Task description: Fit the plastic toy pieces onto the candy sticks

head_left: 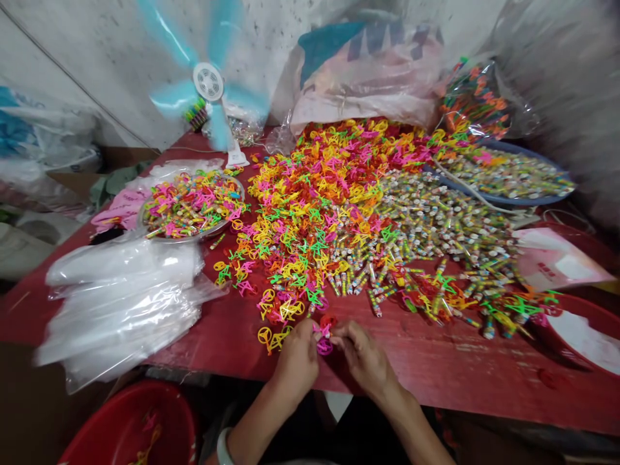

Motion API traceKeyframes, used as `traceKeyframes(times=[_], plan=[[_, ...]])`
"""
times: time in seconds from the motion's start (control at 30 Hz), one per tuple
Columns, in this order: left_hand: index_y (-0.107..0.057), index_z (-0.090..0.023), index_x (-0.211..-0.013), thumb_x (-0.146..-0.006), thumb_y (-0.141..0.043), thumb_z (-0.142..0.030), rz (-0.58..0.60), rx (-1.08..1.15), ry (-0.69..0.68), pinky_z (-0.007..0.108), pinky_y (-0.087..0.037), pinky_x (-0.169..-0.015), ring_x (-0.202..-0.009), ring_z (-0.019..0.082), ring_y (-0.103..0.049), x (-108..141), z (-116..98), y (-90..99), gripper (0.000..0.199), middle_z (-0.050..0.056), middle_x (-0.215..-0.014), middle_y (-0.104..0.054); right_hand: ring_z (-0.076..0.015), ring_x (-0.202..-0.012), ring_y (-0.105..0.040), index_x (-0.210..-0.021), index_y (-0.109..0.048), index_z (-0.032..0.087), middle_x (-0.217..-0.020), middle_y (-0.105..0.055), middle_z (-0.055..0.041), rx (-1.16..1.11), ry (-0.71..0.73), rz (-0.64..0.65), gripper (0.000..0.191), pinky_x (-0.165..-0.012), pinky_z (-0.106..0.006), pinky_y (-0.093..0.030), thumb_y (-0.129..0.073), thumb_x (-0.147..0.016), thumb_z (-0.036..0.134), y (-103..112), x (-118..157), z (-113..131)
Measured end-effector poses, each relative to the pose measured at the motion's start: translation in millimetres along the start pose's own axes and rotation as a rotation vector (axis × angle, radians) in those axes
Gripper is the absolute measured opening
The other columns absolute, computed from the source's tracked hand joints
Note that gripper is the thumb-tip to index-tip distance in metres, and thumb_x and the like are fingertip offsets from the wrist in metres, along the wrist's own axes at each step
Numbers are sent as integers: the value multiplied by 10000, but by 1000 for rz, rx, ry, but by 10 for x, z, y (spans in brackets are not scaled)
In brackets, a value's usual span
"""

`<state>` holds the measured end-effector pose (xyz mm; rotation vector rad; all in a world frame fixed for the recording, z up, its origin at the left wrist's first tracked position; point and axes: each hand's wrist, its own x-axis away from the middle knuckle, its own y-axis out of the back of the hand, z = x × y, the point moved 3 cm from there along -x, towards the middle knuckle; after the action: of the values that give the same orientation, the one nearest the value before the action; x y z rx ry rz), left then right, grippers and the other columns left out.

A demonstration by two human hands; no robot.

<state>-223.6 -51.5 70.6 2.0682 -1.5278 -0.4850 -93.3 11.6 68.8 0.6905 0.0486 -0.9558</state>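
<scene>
At the table's near edge my left hand (296,358) pinches a small pink plastic toy piece (323,343). My right hand (364,356) meets it from the other side, thumb and fingers closed at the piece's edge. A red plastic piece (328,321) shows just beyond the fingertips. Past the hands spreads a big heap of pink, yellow, orange and green plastic pieces (290,226), some with round spoked ends. Short candy-like tubes with yellow-green wrapping (436,213) lie heaped to its right.
Clear plastic bags (126,303) are stacked at left, near a bowl of mixed pieces (237,223). A fan (209,81) spins behind. A blue tray (542,199) holds more tubes at right. Red basins stand at right (576,352) and below left (130,426). A large sack (368,77) lies behind.
</scene>
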Motion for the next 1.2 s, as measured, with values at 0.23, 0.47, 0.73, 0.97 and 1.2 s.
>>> traceKeyframes(times=[0.23,0.47,0.73,0.97,1.2], plan=[[-500,-206,-724,-800,-472,-117,77,69,221,252,-376,-623,-666,163,-566,-92,75,34,120,4,-676,-600,-129,-570,-589,-809,-546,212,-662,-615,12,-51,-146,76,154,-539,-225,-452,-480,-927,285,-57,23,-61],[-451,-218,-756,-863,-365,-195,-41,-60,75,278,-393,-609,-651,184,-562,-43,13,-52,140,21,-673,-564,-159,-724,-598,-880,-554,212,-800,-612,-28,49,-130,-61,107,-647,-265,-479,-473,-937,254,-114,54,42],[-430,-220,-752,-839,-335,-152,-16,-18,3,290,-401,-599,-653,192,-552,-28,51,-36,145,38,-682,-560,-152,-709,-558,-785,-531,217,-764,-564,-19,-50,-18,-119,157,-633,-263,-470,-471,-926,183,-170,33,12],[-486,-206,-732,-808,-447,-140,96,163,162,255,-394,-619,-617,145,-515,-109,90,-13,107,-27,-627,-532,-140,-694,-564,-741,-550,203,-752,-572,-4,-268,-123,72,177,-640,-263,-458,-553,-903,275,-101,-47,-106],[-601,-186,-941,-895,-462,-299,-12,260,59,295,-480,-763,-835,165,-590,-256,-43,166,185,46,-915,-626,-210,-774,-570,-855,-595,208,-819,-596,-54,94,-236,-358,153,-705,-349,-452,-571,-877,358,584,-13,-211]])
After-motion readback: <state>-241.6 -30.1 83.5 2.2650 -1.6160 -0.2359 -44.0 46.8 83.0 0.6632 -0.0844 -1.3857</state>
